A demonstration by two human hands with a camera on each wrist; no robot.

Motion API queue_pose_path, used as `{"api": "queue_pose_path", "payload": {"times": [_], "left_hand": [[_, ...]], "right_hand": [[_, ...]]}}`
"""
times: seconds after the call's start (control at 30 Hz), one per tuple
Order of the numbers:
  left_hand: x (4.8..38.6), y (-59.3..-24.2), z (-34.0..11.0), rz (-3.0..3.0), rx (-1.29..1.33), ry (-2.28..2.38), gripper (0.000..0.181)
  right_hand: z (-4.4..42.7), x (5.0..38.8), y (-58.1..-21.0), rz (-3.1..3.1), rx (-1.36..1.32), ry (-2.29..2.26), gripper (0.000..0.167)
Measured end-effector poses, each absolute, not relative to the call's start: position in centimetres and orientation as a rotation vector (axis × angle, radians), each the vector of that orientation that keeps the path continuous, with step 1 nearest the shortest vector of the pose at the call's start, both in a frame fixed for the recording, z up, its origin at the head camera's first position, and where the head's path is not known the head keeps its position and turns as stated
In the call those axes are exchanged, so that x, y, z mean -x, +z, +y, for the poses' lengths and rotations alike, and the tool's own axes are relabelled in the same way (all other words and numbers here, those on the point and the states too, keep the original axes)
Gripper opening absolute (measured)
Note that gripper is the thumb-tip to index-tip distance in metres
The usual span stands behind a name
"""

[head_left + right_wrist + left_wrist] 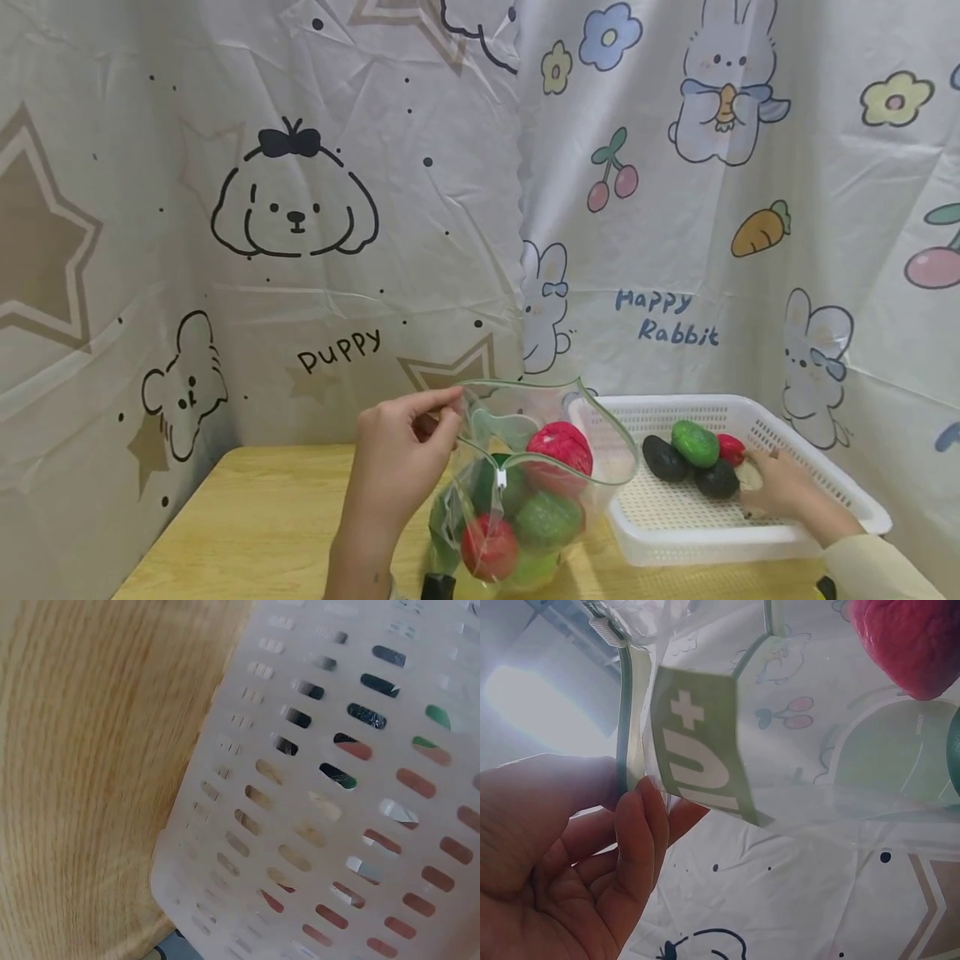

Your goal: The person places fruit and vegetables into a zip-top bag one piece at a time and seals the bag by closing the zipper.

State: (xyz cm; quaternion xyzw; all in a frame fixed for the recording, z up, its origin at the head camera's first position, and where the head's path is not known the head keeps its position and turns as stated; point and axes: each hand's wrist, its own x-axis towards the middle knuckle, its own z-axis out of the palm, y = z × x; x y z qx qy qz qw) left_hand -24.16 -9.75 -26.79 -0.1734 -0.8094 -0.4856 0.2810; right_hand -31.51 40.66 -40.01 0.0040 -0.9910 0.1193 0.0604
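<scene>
Between thumb and fingers, my left hand [405, 450] [592, 855] pinches the rim of a clear zip bag [607, 450] [795, 802], whose mouth gapes. Inside the bag are a pinkish-red piece [561, 450] [911, 645], a round red one [489, 547] and several green ones [549, 520]. My right hand [783, 487] reaches into the white basket [675, 546] [225, 787], its fingers round a beige piece [748, 477]. Beside it lie a green piece [695, 443], a small red one [731, 450] and dark ones [665, 458]. The right wrist view shows the basket's slotted wall, with the hand hidden.
The bag and basket stand on a light wooden table [255, 508] [97, 750], the basket to the right of the bag. Behind and beside the table hangs a white curtain [450, 275] printed with cartoon animals, stars and flowers.
</scene>
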Motion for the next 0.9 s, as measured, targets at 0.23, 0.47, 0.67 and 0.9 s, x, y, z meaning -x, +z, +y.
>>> {"api": "queue_pose_path", "payload": {"times": [0.23,0.47,0.67,0.9], "left_hand": [[24.09,-26.61,-9.78,-2.168,0.459,-1.305,0.023],[24.06,-26.67,-9.74,-2.175,0.46,-1.301,0.023],[24.15,-26.75,-9.8,-2.167,0.464,-1.3,0.023],[24.19,-26.84,-9.77,-2.171,0.471,-1.307,0.022]], "right_hand": [[40.6,31.67,-39.81,-2.966,-0.116,0.466,0.051],[40.25,31.29,-39.49,-2.967,-0.276,0.552,0.065],[39.83,31.12,-39.34,-3.005,-0.278,0.531,0.058],[39.97,30.95,-39.43,-2.925,-0.27,0.465,0.058]]}}
